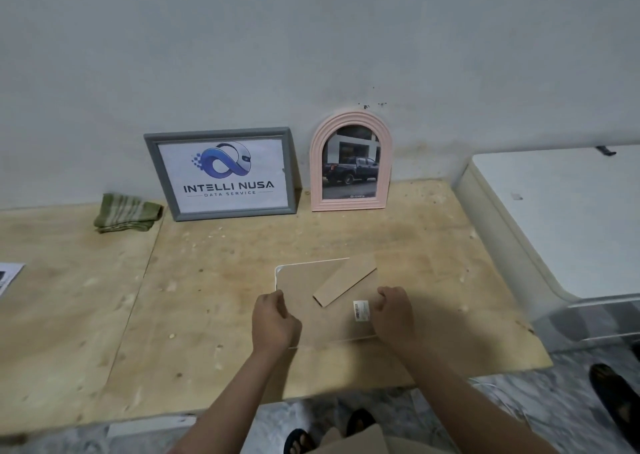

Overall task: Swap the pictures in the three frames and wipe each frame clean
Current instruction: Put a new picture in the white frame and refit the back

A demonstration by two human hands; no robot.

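A white frame (278,273) lies face down on the plywood table (214,263), its brown backing board (311,280) and folded stand (344,280) facing up. My left hand (273,318) grips the frame's left edge. My right hand (393,311) presses its fingertips on the backing near a barcode sticker (361,310). A grey frame (221,173) with a blue logo print leans on the wall. Beside it stands a pink arched frame (351,161) holding a truck photo. A folded green cloth (126,213) lies left of the grey frame.
A loose printed sheet (8,275) sticks in at the table's left edge. A white appliance (561,218) stands to the right of the table. My sandalled feet (329,433) are on the marbled floor below the table's front edge.
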